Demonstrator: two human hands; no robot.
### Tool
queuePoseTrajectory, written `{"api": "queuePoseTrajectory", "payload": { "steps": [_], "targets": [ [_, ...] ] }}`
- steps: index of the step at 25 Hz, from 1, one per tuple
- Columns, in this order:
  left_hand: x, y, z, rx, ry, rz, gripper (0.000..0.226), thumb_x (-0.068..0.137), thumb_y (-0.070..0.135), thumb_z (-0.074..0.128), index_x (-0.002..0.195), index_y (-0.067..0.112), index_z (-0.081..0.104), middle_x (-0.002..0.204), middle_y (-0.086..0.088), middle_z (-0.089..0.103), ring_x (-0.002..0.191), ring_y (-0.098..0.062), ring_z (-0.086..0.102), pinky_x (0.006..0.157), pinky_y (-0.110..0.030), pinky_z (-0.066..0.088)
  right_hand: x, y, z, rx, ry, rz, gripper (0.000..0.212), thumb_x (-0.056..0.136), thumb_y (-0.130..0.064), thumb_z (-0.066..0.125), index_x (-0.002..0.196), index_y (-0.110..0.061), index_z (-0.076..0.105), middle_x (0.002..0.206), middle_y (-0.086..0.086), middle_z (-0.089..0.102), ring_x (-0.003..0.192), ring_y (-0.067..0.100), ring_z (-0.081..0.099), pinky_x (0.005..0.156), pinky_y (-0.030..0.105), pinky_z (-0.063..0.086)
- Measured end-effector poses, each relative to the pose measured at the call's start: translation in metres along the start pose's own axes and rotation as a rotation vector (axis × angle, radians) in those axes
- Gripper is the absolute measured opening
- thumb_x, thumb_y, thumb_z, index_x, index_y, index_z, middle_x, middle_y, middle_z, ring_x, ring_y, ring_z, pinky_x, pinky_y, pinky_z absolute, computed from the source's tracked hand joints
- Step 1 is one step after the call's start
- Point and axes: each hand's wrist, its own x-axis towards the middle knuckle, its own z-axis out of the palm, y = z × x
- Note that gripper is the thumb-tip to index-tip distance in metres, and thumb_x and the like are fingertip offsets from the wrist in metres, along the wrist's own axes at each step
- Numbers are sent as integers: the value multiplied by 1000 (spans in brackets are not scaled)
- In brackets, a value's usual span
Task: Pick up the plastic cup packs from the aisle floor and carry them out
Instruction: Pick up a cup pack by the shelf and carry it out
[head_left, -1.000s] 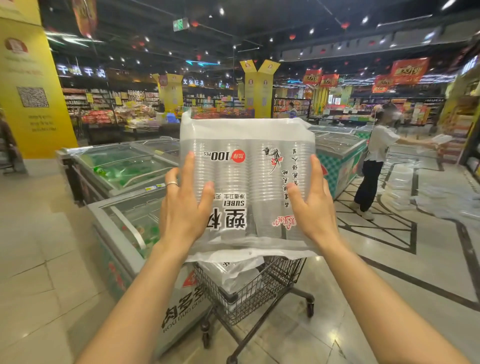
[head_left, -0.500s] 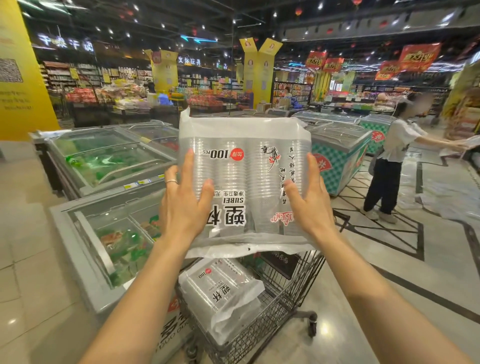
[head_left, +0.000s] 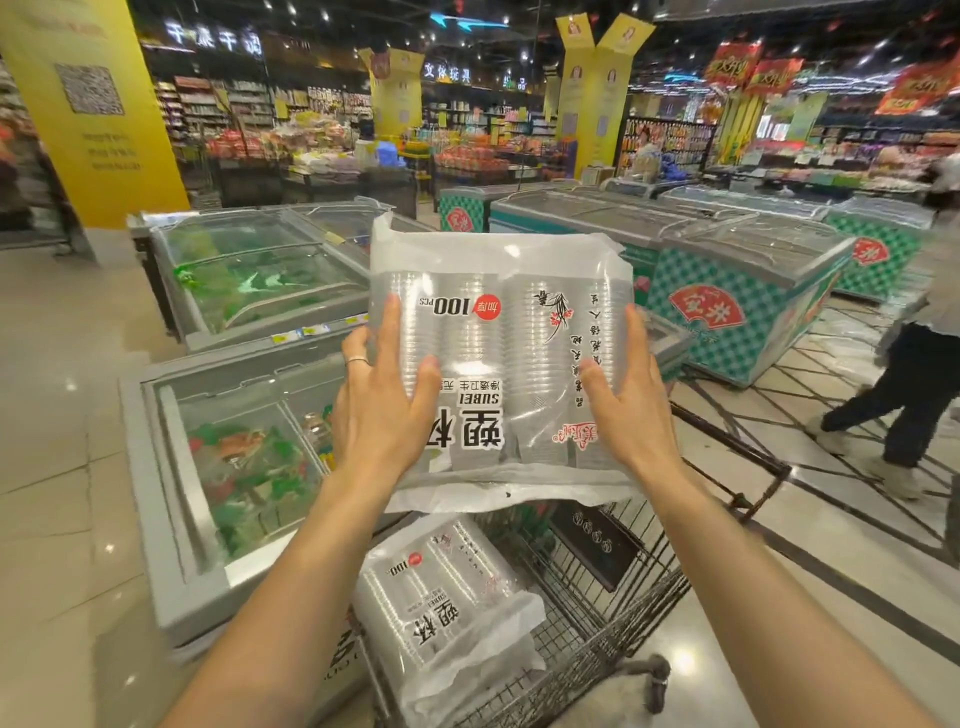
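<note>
Item: cup pack (head_left: 498, 332), clear wrap, print upside down; off the floor, held up at 12 o'clock.
Hold: left hand (head_left: 382, 415) at the pack's 9 o'clock, right hand (head_left: 628, 410) at its 3 o'clock; fingers of each spread apart and clamped on a side edge, thumb on the near face.
Change: trolley (head_left: 623, 597) has drawn closer since a second ago and now sits beneath the pack at 6 o'clock; judged, lowering in comes next.
Container: trolley, wire; holds second pack (head_left: 447, 608), lying at its 9 o'clock side.
Container: freezer (head_left: 171, 519) at 9 o'clock, glass lid; frozen goods inside.
</note>
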Motion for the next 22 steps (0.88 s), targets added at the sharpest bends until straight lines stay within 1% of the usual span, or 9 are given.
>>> {"api": "queuePoseTrajectory", "payload": {
  "steps": [3, 6, 10, 12, 14, 16, 19, 20, 22],
  "targets": [
    [24, 1, 50, 45, 32, -30, 67, 99, 45, 42, 154, 43, 4, 157, -11, 18, 113, -43, 54, 87, -47, 45, 53, 46, 22, 37, -63, -19, 71, 100, -41, 47, 155, -36, 4, 162, -3, 17, 146, 19, 21, 114, 46, 22],
    [54, 4, 106, 100, 50, -114, 66, 99, 46, 41, 153, 45, 3, 156, -13, 20, 106, -45, 56, 86, -49, 48, 111, 95, 44, 85, -155, -87, 66, 102, -38, 42, 157, -29, 6, 163, -4, 11, 148, 17, 15, 115, 34, 13],
    [79, 6, 178, 152, 83, -210, 66, 99, 47, 41, 153, 45, 3, 156, -17, 21, 111, -45, 56, 86, -49, 48, 169, 152, 61, 138, -284, -55, 64, 103, -19, 36, 157, -30, 3, 162, -12, 6, 142, 0, 6, 110, 21, 0],
    [83, 0, 217, 154, 69, -268, 66, 99, 47, 41, 153, 45, 3, 155, -18, 23, 120, -43, 50, 90, -50, 47, 193, 179, 69, 151, -353, -11, 69, 100, -13, 38, 157, -28, 2, 162, -8, 13, 144, 9, 15, 113, 24, 8],
    [79, -10, 252, 138, 68, -331, 66, 98, 48, 41, 153, 45, 6, 155, -18, 25, 127, -40, 46, 95, -51, 45, 213, 207, 80, 176, -458, 52, 75, 96, -12, 42, 156, -32, 3, 153, -7, 30, 129, 21, 41, 105, 32, 29],
    [72, -24, 284, 96, 53, -393, 66, 98, 46, 43, 153, 44, 8, 155, -19, 25, 135, -37, 39, 100, -52, 42, 229, 234, 90, 232, -596, 90, 80, 90, -18, 49, 154, -41, 6, 153, -8, 34, 124, 16, 45, 103, 39, 35],
    [52, -49, 326, 15, -6, -422, 67, 99, 45, 43, 155, 39, 6, 159, -14, 24, 138, -33, 38, 103, -46, 41, 236, 277, 104, 250, -756, 113, 85, 77, -32, 60, 150, -46, 17, 148, -8, 42, 128, 20, 49, 105, 57, 40],
    [45, -58, 342, -4, -45, -441, 68, 99, 47, 41, 156, 38, 5, 161, -9, 23, 137, -30, 38, 103, -44, 41, 236, 290, 109, 237, -778, 119, 88, 75, -36, 63, 150, -46, 18, 149, -13, 40, 132, 17, 46, 107, 56, 38],
    [27, -77, 373, -25, -171, -481, 71, 97, 55, 35, 157, 35, 2, 162, -2, 21, 141, -24, 33, 106, -43, 38, 230, 309, 118, 194, -771, 137, 92, 72, -36, 64, 151, -45, 18, 144, -32, 36, 130, 1, 43, 110, 43, 35]
  ]
}}
